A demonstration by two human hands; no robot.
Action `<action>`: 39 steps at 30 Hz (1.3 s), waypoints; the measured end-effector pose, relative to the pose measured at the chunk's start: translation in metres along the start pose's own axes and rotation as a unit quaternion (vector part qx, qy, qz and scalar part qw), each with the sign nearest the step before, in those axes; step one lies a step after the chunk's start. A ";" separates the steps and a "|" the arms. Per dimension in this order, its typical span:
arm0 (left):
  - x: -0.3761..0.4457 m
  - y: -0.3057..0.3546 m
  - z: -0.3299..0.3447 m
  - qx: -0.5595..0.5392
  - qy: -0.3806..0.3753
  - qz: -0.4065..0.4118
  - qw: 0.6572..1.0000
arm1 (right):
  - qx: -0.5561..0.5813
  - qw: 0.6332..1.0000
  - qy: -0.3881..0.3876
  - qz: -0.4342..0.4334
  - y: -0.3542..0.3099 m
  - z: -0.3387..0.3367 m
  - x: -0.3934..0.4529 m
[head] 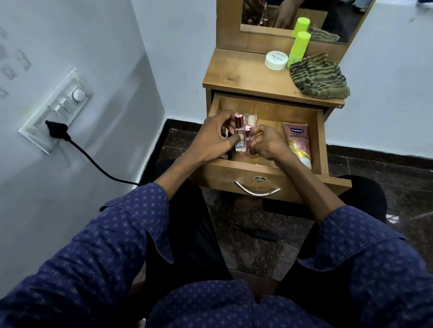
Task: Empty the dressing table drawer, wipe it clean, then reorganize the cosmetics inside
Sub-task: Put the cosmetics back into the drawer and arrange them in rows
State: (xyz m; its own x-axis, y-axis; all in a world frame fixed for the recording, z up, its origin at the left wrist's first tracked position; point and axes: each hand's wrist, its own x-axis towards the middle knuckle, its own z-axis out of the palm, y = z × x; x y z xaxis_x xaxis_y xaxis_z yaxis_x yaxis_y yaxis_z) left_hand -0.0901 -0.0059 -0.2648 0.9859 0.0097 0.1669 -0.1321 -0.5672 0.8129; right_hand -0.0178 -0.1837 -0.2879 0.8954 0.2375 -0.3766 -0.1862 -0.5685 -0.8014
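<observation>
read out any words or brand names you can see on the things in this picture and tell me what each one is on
"Vaseline": pink tube lying in the open drawer; smaller print below is too blurred.
"NAIL POLISH": lid of the white jar on the tabletop; smaller line unreadable.
Green bottle: no readable text.
</observation>
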 end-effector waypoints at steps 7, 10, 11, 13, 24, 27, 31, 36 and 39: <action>-0.002 0.000 -0.001 0.032 -0.039 0.004 0.999 | -0.063 0.998 0.015 0.026 0.008 -0.007 0.000; -0.001 -0.002 0.000 0.047 -0.074 0.007 0.996 | -0.097 0.994 -0.010 0.047 0.006 -0.011 -0.005; -0.001 -0.003 0.000 0.059 -0.085 0.007 0.995 | -0.107 0.992 -0.032 0.057 0.004 -0.013 -0.006; 0.000 -0.004 0.002 0.085 -0.097 0.006 0.992 | -0.122 0.988 -0.072 0.059 0.001 -0.016 -0.009; 0.001 -0.004 0.008 0.123 -0.096 -0.027 0.987 | -0.160 0.985 -0.025 0.054 0.008 0.012 0.000; 0.002 -0.008 0.008 0.136 -0.094 -0.024 0.986 | -0.163 0.985 -0.024 0.053 0.010 0.014 -0.001; 0.001 -0.007 0.008 0.139 -0.097 -0.020 0.985 | -0.159 0.986 -0.028 0.047 0.013 0.015 0.002; 0.000 -0.005 0.010 0.137 -0.097 -0.022 0.986 | -0.149 0.988 -0.026 0.037 0.019 0.015 0.004; 0.000 -0.005 0.010 0.141 -0.097 -0.019 0.985 | -0.146 0.988 -0.039 0.028 0.019 0.014 0.002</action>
State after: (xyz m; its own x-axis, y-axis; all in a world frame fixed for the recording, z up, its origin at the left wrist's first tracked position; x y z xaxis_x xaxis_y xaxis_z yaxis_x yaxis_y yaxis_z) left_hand -0.0880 -0.0119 -0.2742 0.9942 -0.1070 0.0064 -0.0875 -0.7756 0.6251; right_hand -0.0251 -0.1833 -0.3108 0.8511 0.2521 -0.4605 -0.1007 -0.7825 -0.6145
